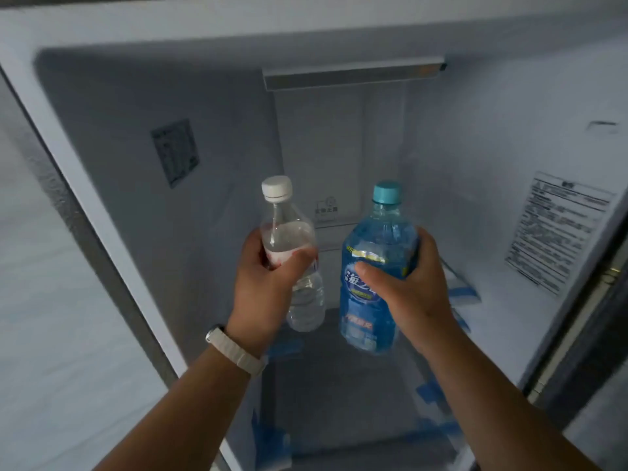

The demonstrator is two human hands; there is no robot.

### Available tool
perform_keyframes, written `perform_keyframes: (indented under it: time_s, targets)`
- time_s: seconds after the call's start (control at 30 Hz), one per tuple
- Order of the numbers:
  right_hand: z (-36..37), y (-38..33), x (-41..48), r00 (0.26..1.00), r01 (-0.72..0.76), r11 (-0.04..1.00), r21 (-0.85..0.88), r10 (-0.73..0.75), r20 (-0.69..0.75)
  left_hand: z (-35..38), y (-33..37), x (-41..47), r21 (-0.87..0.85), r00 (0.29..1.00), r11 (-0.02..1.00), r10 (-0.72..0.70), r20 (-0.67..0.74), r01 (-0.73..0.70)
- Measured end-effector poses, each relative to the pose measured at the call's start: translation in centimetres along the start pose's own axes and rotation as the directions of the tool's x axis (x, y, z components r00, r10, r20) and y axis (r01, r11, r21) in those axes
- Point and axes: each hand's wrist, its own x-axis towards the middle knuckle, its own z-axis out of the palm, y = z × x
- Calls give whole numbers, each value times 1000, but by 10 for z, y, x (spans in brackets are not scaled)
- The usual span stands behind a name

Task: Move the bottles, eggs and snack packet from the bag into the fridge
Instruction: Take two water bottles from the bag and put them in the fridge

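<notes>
We've got both bottles up inside the open fridge [102,185] now, neither one set down yet. The clear bottle [290,256] with the white cap sits in our left hand [263,283], fingers wrapped round its middle; the blue bottle [375,270] with the teal cap is gripped the same way by our right hand [411,287]. Both hang upright above the glass shelf [339,396], which carries blue tape [272,440] at its edges. We judge the task is barely begun: nothing rests in the fridge, and the eggs, snack packet and bag are out of view.
</notes>
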Motion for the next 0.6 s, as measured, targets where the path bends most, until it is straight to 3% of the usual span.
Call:
perform_keyframes:
  time_s: [0.3, 0.6]
  targets:
    - [22, 30, 52, 999, 18, 999, -52, -19, -30, 6, -29, 38, -6, 991, 998, -58, -120, 58]
    - [48, 62, 79, 1000, -5, 999, -49, 6, 25, 6, -50, 50, -38, 993, 998, -49, -109, 45]
